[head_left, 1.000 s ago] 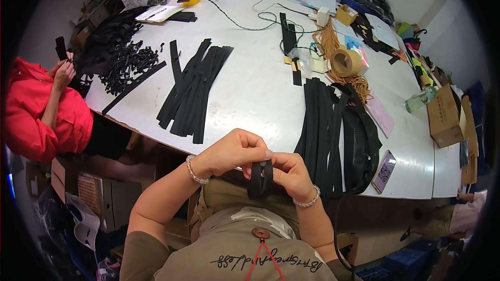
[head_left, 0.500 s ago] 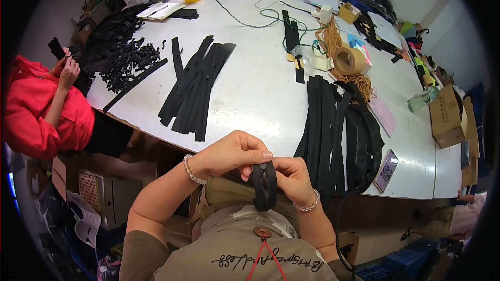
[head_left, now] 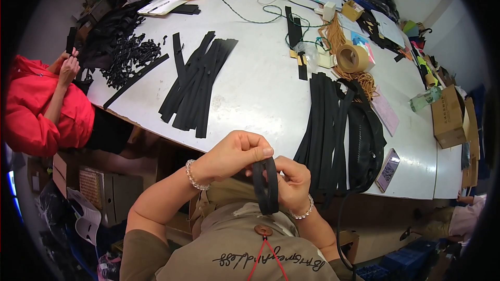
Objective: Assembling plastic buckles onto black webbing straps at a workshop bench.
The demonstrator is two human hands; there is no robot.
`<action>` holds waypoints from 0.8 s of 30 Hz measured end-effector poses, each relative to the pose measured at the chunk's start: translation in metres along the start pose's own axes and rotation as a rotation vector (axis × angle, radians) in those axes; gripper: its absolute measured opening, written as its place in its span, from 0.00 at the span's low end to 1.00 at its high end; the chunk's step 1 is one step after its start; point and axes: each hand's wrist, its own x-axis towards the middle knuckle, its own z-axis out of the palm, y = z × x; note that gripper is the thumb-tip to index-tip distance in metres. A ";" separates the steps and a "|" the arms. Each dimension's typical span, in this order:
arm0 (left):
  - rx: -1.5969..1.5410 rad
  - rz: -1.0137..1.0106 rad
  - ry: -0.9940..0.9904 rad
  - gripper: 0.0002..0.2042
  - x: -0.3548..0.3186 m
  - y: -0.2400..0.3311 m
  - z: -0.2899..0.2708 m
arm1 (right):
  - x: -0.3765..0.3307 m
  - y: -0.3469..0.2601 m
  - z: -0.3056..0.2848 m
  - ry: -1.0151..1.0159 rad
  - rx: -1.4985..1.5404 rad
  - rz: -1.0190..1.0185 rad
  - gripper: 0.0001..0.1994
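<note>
In front of my body, my left hand (head_left: 241, 152) and my right hand (head_left: 293, 183) both grip a black zipper strip (head_left: 267, 198). It hangs down in a narrow loop. My left thumb and forefinger pinch its upper end, and my right fingers are curled about its right side, with their tips partly hidden. Ahead to the left lies a fanned pile of black zipper strips (head_left: 195, 86). Just beyond my right hand more long black strips (head_left: 322, 130) lie side by side at the table edge, next to a black bag (head_left: 364, 145).
The white table (head_left: 250, 83) holds a heap of small black pieces (head_left: 130, 60), a tape roll (head_left: 352, 58), brown cord (head_left: 333, 36), cables and a phone (head_left: 387, 170). A cardboard box (head_left: 449, 119) stands right. A co-worker in red (head_left: 47, 104) handles a black strip at left.
My right hand has shifted slightly down and turned. The zipper loop has swung to the right, and its two sides look wider apart. The co-worker's strip now stands more upright.
</note>
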 end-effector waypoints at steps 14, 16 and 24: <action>-0.165 0.011 0.051 0.10 -0.010 -0.014 -0.011 | -0.031 0.025 0.005 -0.029 0.259 0.184 0.08; 0.065 0.108 0.091 0.11 -0.013 -0.016 -0.005 | -0.035 0.036 0.003 -0.031 0.296 0.237 0.08; 0.154 0.225 0.279 0.10 -0.017 -0.024 0.008 | -0.037 0.048 0.010 -0.022 0.409 0.349 0.10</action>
